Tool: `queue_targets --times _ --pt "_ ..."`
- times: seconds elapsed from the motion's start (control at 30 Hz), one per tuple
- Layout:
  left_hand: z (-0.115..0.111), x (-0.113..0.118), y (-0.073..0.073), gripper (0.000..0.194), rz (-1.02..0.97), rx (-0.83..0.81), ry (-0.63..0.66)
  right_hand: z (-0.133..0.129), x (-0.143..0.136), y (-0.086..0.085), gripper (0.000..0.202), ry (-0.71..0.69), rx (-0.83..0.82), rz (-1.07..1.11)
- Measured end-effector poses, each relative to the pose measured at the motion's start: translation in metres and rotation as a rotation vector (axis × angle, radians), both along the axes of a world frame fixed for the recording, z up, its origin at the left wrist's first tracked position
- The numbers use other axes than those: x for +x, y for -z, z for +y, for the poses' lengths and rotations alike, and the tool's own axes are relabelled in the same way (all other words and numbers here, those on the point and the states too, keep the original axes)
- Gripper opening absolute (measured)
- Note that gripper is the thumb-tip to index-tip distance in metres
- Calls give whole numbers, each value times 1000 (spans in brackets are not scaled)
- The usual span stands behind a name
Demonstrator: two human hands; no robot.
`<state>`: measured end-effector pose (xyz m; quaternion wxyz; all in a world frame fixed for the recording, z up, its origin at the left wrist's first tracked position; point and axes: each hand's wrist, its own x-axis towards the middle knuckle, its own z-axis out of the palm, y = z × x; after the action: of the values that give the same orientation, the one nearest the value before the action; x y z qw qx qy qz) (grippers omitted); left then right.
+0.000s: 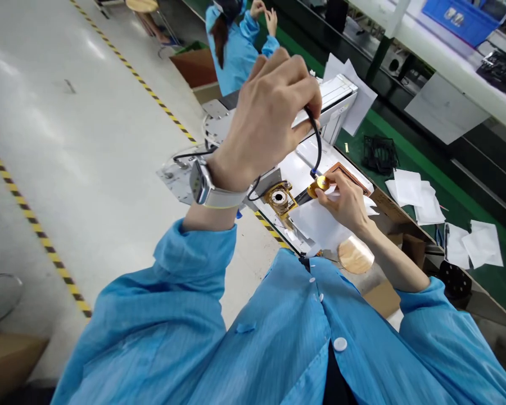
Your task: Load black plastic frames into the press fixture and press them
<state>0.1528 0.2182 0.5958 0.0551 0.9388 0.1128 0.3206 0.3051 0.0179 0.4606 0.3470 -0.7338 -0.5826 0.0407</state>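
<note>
My left hand (274, 107), raised in front of me with a watch (200, 180) on the wrist, is closed around a black tube (319, 140). The tube bends down to a blue fitting on a round gold-coloured metal piece (319, 185). Fingers of my right hand (349, 199) pinch that metal piece from its right side. Left of it on the workbench sits a gold-coloured fixture (279, 203) with a pale ring around a dark hole. White paper (320, 224) lies just below my right hand. Behind that hand is a brown rectangular frame (354, 175), partly hidden.
A metal machine frame (341, 93) stands behind my left hand. On the green bench at right lie white paper packets (421, 197) and a black openwork part (379, 153). A co-worker in blue (231, 48) is ahead. A blue bin (459, 19) stands at upper right.
</note>
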Motion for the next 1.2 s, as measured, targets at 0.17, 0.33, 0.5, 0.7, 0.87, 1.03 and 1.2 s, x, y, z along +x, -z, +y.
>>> queue_targets --times 0.17,0.33,0.5,0.7,0.87,1.03,1.2 --pt "20 -1 -10 17 141 -14 -95 38 -4 8 28 -74 18 -18" --pt "24 -7 -2 25 128 -33 -90 61 3 19 30 -190 -31 -31" --pt "25 -14 3 28 179 6 -64 74 5 29 36 -180 -51 -90" --pt "31 -21 13 32 191 64 -67 80 -6 34 42 -168 -53 -135" --pt "34 -25 25 32 172 105 -65 85 -11 36 43 -134 -79 -205" --pt "35 -29 29 36 210 53 -96 91 -17 39 35 -140 -113 -247" --pt "35 -52 62 40 -18 -71 17 93 -24 40 35 -132 -140 -244"
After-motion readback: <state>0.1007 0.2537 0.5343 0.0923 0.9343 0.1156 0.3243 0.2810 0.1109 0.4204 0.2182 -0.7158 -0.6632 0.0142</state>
